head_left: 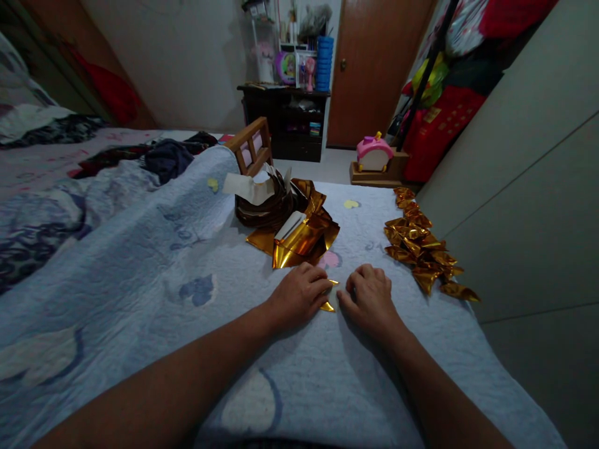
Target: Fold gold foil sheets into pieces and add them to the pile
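Both hands rest close together on a pale blue quilt [140, 262] spread over the bed. My left hand [299, 293] is curled, fingers pressed onto a small piece of gold foil paper [328, 305] that shows only as slivers between the hands. My right hand [369, 293] is also curled, its fingertips meeting the same gold piece from the right. Just beyond the hands lies a stack of gold foil sheets [299, 240]. To the right, a row of folded gold foil pieces [418, 243] runs along the bed's edge.
A dark woven basket [264, 209] with white paper in it sits behind the gold sheets. Crumpled clothes [163, 156] lie at the far left of the bed. A wooden chair back [250, 146], a dark shelf unit [285, 121] and a door stand beyond; a wardrobe wall [524, 187] borders the right.
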{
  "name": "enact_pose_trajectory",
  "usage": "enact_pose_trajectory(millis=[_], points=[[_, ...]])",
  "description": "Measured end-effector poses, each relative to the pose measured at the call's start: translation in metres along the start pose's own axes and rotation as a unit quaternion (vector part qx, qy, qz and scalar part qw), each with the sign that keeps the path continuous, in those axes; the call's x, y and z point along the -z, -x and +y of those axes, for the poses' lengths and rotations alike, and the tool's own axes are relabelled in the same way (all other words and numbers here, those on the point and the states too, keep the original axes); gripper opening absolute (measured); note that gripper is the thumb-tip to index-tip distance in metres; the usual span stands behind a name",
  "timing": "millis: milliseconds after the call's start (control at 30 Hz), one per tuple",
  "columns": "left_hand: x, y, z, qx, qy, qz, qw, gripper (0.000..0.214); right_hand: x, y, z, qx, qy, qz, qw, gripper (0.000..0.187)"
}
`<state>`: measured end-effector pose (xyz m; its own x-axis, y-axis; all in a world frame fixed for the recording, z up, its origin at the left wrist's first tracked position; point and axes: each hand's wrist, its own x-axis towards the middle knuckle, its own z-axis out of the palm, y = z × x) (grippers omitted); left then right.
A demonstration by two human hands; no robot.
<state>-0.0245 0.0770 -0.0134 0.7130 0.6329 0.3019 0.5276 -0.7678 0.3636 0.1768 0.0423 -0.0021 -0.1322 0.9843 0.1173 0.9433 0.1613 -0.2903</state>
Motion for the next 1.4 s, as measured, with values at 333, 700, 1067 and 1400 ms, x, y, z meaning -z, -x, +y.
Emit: enact_pose_trajectory(millis=[333, 700, 1067, 1400], points=[[0.001, -0.002, 0.001, -0.005, 0.022, -0.010, 1.000, 0.016, -0.001, 0.000, -0.004, -0.009, -0.022, -0.012, 1.000, 0.010], [0.004, -0.003, 0.005, -0.018, 0.062, -0.029, 0.997, 0.023, -0.009, -0.013, 0.009, -0.033, -0.082, 0.035, 0.995, 0.006], [-0.006, -0.005, 0.009, -0.054, -0.039, -0.037, 0.997, 0.020, -0.011, -0.018, 0.005, -0.045, -0.024, 0.040, 0.998, 0.010], [-0.008, -0.007, 0.013, -0.043, -0.091, -0.078, 0.992, 0.019, -0.010, -0.014, 0.010, -0.021, -0.083, 0.053, 0.995, 0.008]])
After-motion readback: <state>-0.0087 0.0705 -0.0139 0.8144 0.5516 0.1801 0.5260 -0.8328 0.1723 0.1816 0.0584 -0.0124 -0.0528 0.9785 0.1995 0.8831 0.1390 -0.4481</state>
